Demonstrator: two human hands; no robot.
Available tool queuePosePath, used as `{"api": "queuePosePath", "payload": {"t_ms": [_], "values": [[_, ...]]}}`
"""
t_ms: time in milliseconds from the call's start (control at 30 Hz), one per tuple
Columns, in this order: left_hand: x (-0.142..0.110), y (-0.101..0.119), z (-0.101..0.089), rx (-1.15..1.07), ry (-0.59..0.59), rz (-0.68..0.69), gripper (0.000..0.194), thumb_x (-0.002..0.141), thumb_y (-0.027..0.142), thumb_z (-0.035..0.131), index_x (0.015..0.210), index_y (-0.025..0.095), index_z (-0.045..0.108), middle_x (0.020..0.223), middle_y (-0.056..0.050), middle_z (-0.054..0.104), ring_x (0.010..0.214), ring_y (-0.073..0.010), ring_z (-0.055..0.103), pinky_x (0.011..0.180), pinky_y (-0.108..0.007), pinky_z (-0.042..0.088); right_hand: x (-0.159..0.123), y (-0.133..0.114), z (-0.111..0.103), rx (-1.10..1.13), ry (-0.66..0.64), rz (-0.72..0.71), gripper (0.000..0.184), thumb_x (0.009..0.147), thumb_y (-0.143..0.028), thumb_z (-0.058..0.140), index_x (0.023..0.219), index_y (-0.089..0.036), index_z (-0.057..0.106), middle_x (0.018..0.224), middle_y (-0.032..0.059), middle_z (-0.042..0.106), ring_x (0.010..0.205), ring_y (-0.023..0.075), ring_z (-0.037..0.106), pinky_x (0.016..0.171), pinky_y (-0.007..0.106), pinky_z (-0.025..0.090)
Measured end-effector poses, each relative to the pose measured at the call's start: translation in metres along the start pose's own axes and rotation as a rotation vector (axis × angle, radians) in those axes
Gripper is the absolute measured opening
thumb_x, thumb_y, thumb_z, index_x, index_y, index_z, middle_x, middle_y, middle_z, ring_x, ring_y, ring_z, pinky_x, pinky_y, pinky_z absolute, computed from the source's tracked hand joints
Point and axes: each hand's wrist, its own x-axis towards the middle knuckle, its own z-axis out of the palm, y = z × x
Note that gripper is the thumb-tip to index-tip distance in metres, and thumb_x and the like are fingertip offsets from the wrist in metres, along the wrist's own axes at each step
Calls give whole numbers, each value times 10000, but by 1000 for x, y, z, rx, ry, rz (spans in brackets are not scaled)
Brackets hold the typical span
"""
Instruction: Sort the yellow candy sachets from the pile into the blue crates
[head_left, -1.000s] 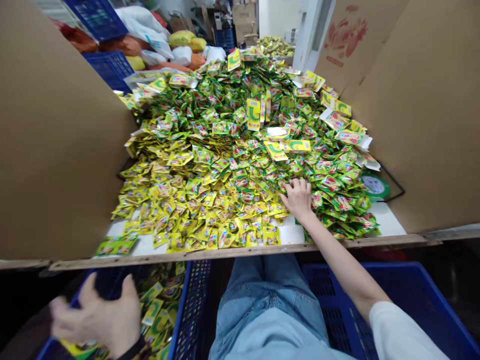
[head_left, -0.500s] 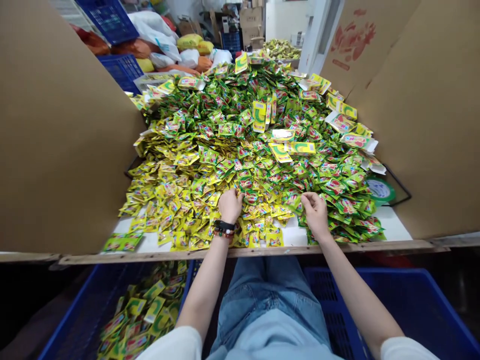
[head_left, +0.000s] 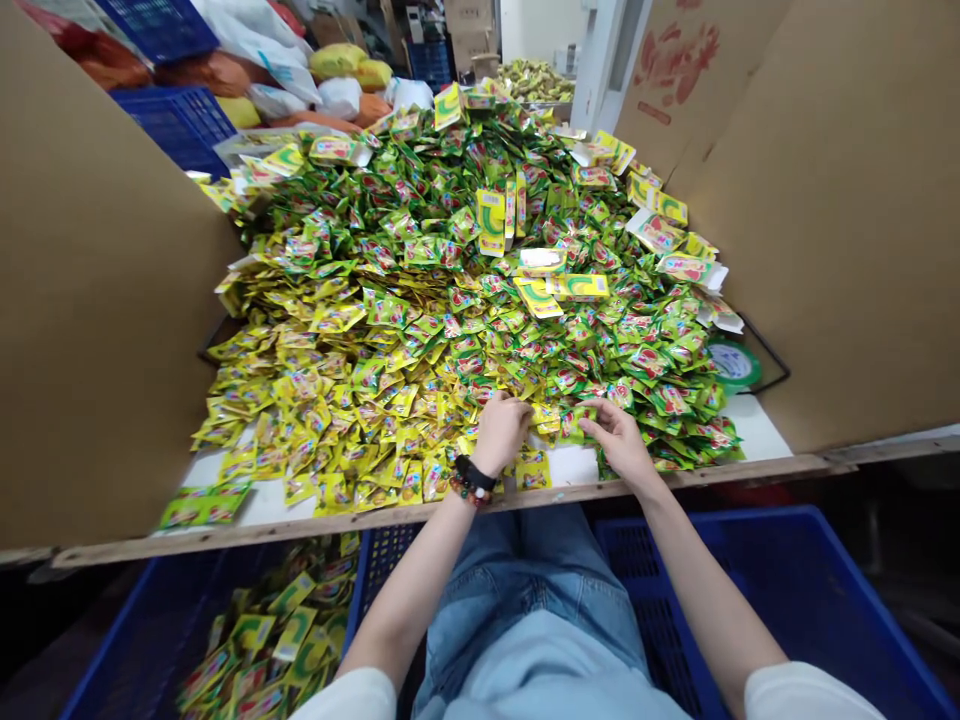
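Observation:
My right hand [head_left: 619, 443] pinches a small green candy packet [head_left: 576, 425] between thumb and fingers, just above the front part of the table. To its left, my left hand [head_left: 502, 432] is closed, its fingertips bent in near a yellow packet [head_left: 546, 418]; whatever those fingers hold is hidden. A dark band and beads circle that wrist. Around both hands spreads a large heap of small packets, with yellow packets [head_left: 315, 385] mostly at the left and front and green packets [head_left: 649, 360] at the right and back.
Small yellow boxes [head_left: 491, 222] lie on the heap. Cardboard walls [head_left: 90, 300] [head_left: 832, 250] flank the table. A green tape roll [head_left: 733, 365] rests at the right. Below the wooden edge [head_left: 420, 512] stand a blue crate [head_left: 135, 640] holding boxes and another blue crate [head_left: 810, 590].
My left hand has moved right, closer to my right hand. My right hand still holds the green packet, now lower and nearer the front edge. The camera view has shifted.

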Motion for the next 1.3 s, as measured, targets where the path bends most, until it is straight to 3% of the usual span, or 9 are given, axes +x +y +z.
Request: {"api": "queuePosePath", "payload": {"t_ms": [167,300,467,667,867,967,1033,1133,1300], "values": [[-5,-9,-9,50,-162,73,155,867,184,582,989,212,673,956,-67,697,895,-222,597,806,-347,477,4,1,18,157,-43,51,411,623,-477,783,881,-215,598,699,-25,579,594,129,535,412,221,496],[1,-14,-7,96,-226,120,118,847,160,591,879,202,697,916,-84,697,910,-241,571,838,-378,467,6,6,27,212,-11,82,440,595,-474,801,870,-213,577,630,-49,536,549,116,503,389,208,473],[4,-2,-19,-200,-111,-69,221,917,269,490,768,180,628,697,-30,626,716,-170,580,722,-306,486,2,3,23,223,19,38,412,637,-457,782,908,-215,588,736,-27,570,589,120,527,408,214,484],[-7,14,-30,-837,-334,-388,400,825,537,610,884,143,642,622,25,571,553,-136,598,551,-261,519,-2,-1,34,79,-28,-9,302,723,-449,724,834,-215,569,620,-51,530,487,102,453,393,206,398],[-2,13,-31,-894,-474,-340,464,703,467,774,996,119,684,764,-46,702,608,-148,626,582,-268,530,-9,-9,25,11,-42,-59,396,723,-444,753,1039,-224,665,847,19,701,777,179,653,642,269,540],[33,11,-30,-708,-579,-130,282,805,395,689,916,138,720,751,-54,700,641,-166,633,624,-290,533,-14,-12,8,136,-37,34,410,687,-496,773,973,-207,725,876,45,732,761,211,685,619,333,597],[72,7,-30,-421,-370,-17,163,868,249,596,905,159,726,862,-81,708,774,-196,650,739,-333,536,-19,-12,-5,169,102,83,411,629,-499,814,893,-192,743,748,32,719,634,196,665,544,341,605],[138,-4,-29,45,11,99,388,829,7,458,1076,196,690,1183,-130,641,1080,-257,588,964,-440,452,-27,-10,-19,178,220,116,399,595,-473,844,861,-189,755,650,11,689,555,167,631,496,313,600],[200,-18,-29,202,-21,273,330,804,30,483,1017,189,678,1257,-128,612,1300,-309,430,1068,-503,331,-38,-10,-26,211,209,76,337,634,-444,831,857,-201,761,645,-5,675,550,140,606,495,282,593]]}}
